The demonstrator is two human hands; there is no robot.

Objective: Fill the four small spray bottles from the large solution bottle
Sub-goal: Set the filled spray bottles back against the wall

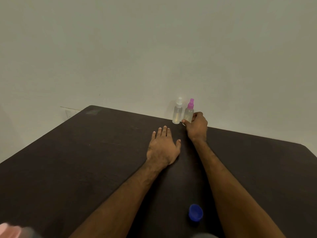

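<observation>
Right hand: the right hand (197, 125) had thumb and fingers curled round the lower body of the pink-capped spray bottle (189, 114).
Left hand: the left hand (163, 148) lay palm down on the table, fingers straight and spread, holding nothing.
Bottles: the pink-capped bottle stood upright at the table's far edge by the wall, just beside the white-capped spray bottle (177, 114). Both had sprayers on, and their fill could not be judged.
Large bottle: not plainly in view. A blurred pink shape (8, 231) sat in the near left corner, unidentifiable.
Blue cap: the blue cap (195, 213) lay loose near the person, between the forearms.
Step in hand: seemingly handling the pink-capped bottle. A low grip, kept upright, would avoid knocking its close neighbour.
Surface: a dark, matte table (85, 152) with faint scuffs.
Room: a plain pale wall (137, 48) behind.
</observation>
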